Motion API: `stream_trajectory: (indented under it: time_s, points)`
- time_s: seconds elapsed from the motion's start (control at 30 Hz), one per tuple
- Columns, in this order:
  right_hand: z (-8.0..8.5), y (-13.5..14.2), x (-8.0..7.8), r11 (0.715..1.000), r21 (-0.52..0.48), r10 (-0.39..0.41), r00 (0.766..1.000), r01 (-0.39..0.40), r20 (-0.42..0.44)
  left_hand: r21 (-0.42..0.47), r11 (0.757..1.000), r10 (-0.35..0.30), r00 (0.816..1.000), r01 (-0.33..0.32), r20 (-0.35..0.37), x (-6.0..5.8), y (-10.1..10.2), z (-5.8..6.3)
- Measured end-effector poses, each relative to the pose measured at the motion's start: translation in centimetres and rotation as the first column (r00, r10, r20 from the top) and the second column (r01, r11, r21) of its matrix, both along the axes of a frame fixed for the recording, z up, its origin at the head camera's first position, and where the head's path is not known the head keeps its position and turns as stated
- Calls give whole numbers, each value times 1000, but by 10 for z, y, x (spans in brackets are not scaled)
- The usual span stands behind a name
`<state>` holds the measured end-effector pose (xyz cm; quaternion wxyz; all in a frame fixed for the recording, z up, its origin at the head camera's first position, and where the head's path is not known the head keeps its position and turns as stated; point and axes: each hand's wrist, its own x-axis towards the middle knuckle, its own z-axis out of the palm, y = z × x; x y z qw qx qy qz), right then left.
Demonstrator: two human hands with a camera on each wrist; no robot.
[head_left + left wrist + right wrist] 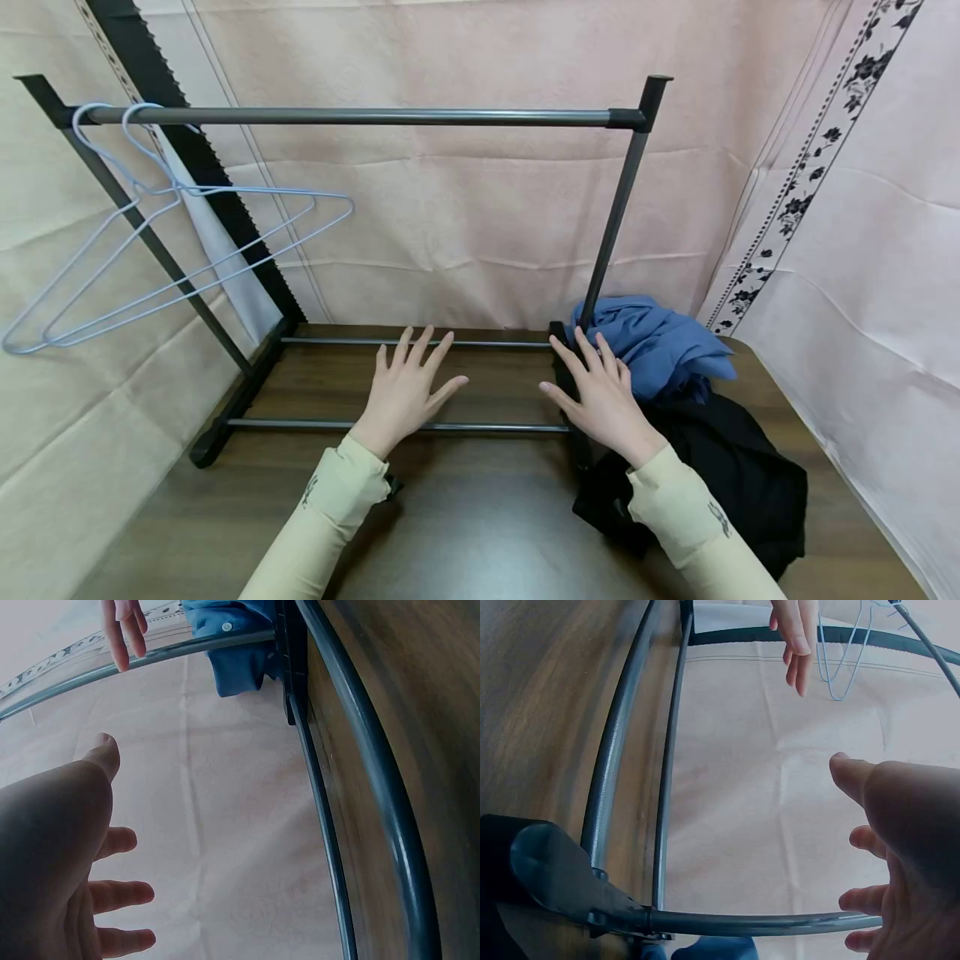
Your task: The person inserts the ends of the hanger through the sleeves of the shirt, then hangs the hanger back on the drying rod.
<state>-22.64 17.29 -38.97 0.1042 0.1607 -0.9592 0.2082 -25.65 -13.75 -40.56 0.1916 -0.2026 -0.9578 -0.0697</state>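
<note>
My left hand (405, 392) is held out with fingers spread, above the lower bars of a dark metal clothes rack (360, 117). Nothing is in it. My right hand (602, 396) also has its fingers spread and holds nothing, near the foot of the rack's right post. Two light blue hangers (247, 250) hang at the left end of the top bar. Beside the right hand lies a crumpled blue garment (660, 342); a button on it shows in the left wrist view. A black garment (735, 467) lies in front of it, partly behind the right forearm.
The rack stands on a brown wooden table (480, 517). Pale fabric curtains (465, 225) surround it at the back and sides. A black strip (202, 167) runs down at the left, and a floral band (817, 158) at the right. A small dark object (393, 486) shows beside the left cuff.
</note>
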Motion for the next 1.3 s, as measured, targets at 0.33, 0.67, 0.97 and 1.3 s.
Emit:
stream_trajectory:
  time_s: [0.33,0.67,0.97,1.3]
  points:
    - [17,22,15,1000,-12,-22,1000,22,-6,3,999,-47,999,47,0,0,18,4]
    - [31,66,33,996,-32,-88,996,87,-5,84,985,-154,986,148,62,1,54,2]
    - [24,131,55,983,-5,-182,982,183,56,235,955,-191,981,179,27,-1,86,3]
    - [1,205,71,981,66,-191,964,182,185,306,937,-238,949,168,206,4,125,-9]
